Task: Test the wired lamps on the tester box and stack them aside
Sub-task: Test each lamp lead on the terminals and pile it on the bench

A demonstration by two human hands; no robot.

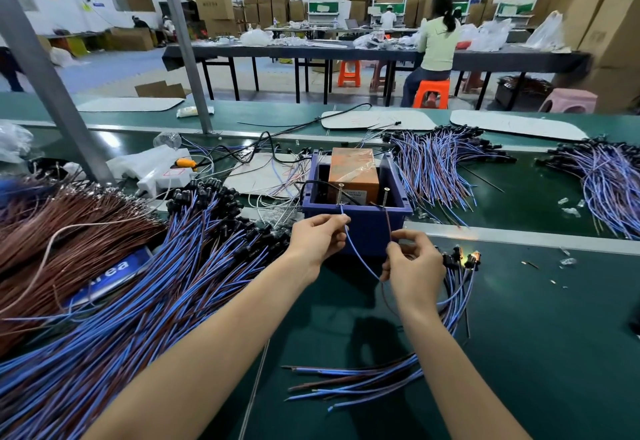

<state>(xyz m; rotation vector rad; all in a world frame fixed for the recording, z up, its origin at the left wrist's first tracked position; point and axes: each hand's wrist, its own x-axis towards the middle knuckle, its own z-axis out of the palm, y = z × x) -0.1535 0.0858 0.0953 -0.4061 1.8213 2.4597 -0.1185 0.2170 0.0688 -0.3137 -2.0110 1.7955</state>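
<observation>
The box [367, 229] is smooth blue plastic; glossy film [362, 157] wraps its orange block [349, 180]. The desk [536, 335] is matt green, its rail [512, 235] dull metal

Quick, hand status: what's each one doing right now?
Left hand: closed, pinching the blue wire.
Right hand: closed, pinching the brown wire.
</observation>
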